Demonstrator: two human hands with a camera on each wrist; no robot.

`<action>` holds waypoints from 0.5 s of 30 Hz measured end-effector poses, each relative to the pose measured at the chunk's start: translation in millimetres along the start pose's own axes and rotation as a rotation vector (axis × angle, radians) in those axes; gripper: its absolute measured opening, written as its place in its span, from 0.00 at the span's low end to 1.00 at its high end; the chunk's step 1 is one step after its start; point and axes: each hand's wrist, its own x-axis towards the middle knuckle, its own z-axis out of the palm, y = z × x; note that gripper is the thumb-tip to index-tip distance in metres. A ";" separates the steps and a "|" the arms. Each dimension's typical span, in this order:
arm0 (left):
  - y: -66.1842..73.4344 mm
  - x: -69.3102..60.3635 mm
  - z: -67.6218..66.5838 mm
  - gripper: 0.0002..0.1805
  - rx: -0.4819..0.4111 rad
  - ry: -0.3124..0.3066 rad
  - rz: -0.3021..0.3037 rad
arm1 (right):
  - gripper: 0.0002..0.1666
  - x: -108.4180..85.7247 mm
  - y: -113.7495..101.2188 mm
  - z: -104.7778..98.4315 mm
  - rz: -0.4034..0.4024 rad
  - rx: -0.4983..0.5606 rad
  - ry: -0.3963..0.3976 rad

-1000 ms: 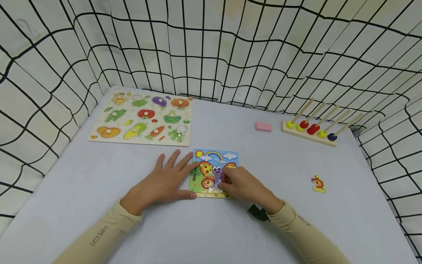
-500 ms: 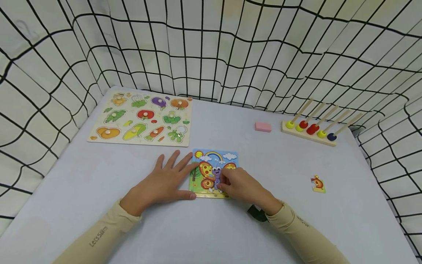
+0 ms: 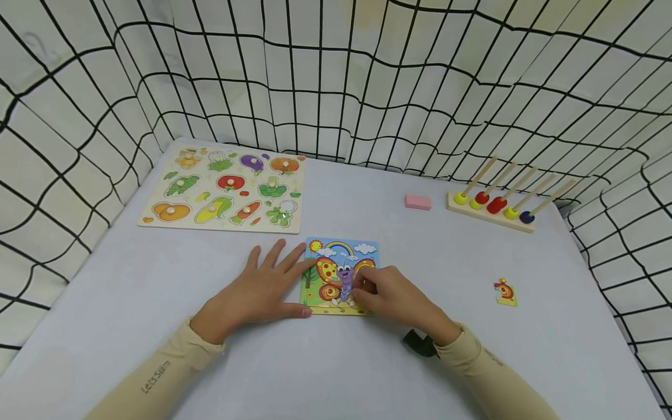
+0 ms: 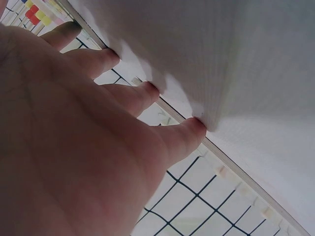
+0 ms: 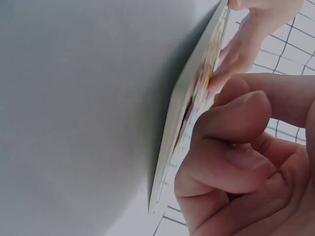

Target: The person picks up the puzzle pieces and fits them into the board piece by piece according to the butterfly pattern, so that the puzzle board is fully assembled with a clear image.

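A square butterfly jigsaw puzzle (image 3: 319, 300) lies on the white table in the head view, showing a sun and rainbow along its top. My left hand (image 3: 257, 294) rests with spread fingers at its left side; index finger and thumb touch that edge. Over the puzzle's right half, my right hand (image 3: 396, 294) has curled fingers, with thumb and forefinger pinching at the butterfly's purple body piece (image 3: 345, 281). The right hand covers the lower right of the picture. In the right wrist view, a dark gap shows under pieces at the board's edge (image 5: 170, 132).
A loose puzzle piece (image 3: 506, 292) lies to the right. Farther back are a vegetable peg puzzle (image 3: 247, 226), a pink block (image 3: 417, 202) and a wooden bead stand (image 3: 490, 219) with upright pegs. Black netting (image 3: 320, 90) rises around the table's back and sides.
My right hand has shifted slightly, its wrist moving to the right while the fingertips stay by the butterfly's body. My left hand keeps its place.
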 end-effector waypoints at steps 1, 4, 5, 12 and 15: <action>-0.1 0.1 0.1 0.54 0.000 0.000 0.000 | 0.05 -1.3 0.9 -1.3 0.004 -0.003 0.012; -0.6 0.3 0.7 0.54 -0.001 0.001 0.003 | 0.04 -5.1 3.5 -5.6 0.021 -0.006 0.043; -0.8 0.5 0.9 0.54 -0.001 0.000 0.003 | 0.04 -6.3 4.4 -7.0 0.027 -0.008 0.052; -1.8 1.8 2.3 0.55 -0.007 -0.004 0.000 | 0.03 -18.0 16.7 -16.8 0.025 0.008 0.095; -2.0 2.0 2.8 0.55 -0.004 -0.004 0.000 | 0.03 -24.1 22.2 -21.7 0.040 0.011 0.112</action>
